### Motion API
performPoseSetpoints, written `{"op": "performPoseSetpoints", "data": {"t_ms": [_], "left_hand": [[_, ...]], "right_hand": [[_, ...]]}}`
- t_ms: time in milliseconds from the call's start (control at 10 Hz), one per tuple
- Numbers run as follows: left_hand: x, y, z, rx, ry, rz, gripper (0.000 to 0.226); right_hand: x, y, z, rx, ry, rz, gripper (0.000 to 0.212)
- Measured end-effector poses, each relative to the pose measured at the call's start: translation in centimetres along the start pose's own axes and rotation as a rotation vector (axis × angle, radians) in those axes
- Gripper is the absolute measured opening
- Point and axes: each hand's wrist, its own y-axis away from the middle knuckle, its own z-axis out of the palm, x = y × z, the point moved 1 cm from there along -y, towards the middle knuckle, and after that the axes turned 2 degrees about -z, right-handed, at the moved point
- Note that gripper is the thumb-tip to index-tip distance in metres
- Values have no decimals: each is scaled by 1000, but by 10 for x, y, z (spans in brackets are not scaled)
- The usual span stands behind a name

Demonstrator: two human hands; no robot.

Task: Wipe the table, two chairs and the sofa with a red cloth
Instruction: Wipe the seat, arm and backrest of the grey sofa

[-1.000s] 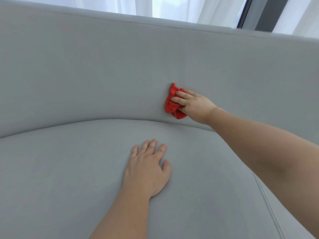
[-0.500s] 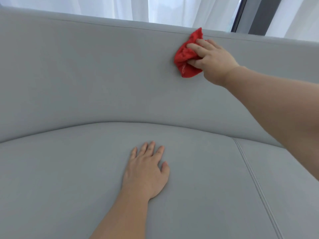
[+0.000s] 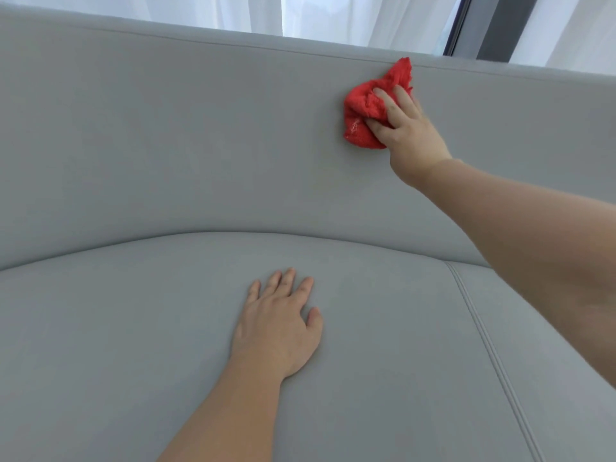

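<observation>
A grey sofa (image 3: 150, 135) fills the view, its backrest above and its seat cushion below. My right hand (image 3: 408, 135) grips a crumpled red cloth (image 3: 365, 105) and presses it against the upper backrest, just under the top edge. My left hand (image 3: 278, 328) lies flat on the seat cushion with its fingers spread, holding nothing.
White curtains (image 3: 333, 15) and a dark window frame (image 3: 493, 25) stand behind the sofa's top edge. A seam (image 3: 493, 355) runs down the seat cushion at the right.
My right hand carried the red cloth up the backrest from near the seat crease to just under the top edge, then slid slightly down. My left hand stayed in place.
</observation>
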Motion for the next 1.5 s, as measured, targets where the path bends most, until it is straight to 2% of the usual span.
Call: {"op": "performPoseSetpoints", "data": {"t_ms": [200,300,400,500,600,700,1000,1200,1300,1400,1500], "left_hand": [[0,0,0,-4,1,-3,57],[1,-1,0,-3,-3,-4,57],[1,-1,0,-1,-3,0,57],[0,-1,1,9,-8,1,57],[0,-2,2,16,-6,0,57],[-1,-1,2,16,-11,0,57],[-1,-1,3,18,-6,-2,57],[0,-1,2,9,-6,-3,57],[1,-1,2,-8,-26,-16,68],[3,0,-2,-38,-53,-27,73],[6,1,-7,-81,-72,-29,71]], "right_hand": [[-25,30,27,-4,-46,-10,50],[-40,48,42,-91,-30,-64,51],[-55,71,65,-241,-41,-243,50],[-72,79,71,-411,44,-392,37],[-71,84,74,-548,37,-416,21],[-58,83,71,-351,19,-433,14],[16,60,16,-243,72,-371,40],[67,48,-21,-137,80,-194,53],[84,46,-38,-99,-30,11,49],[85,40,-47,-128,-119,50,66],[92,40,-52,-137,-135,140,72]]}}
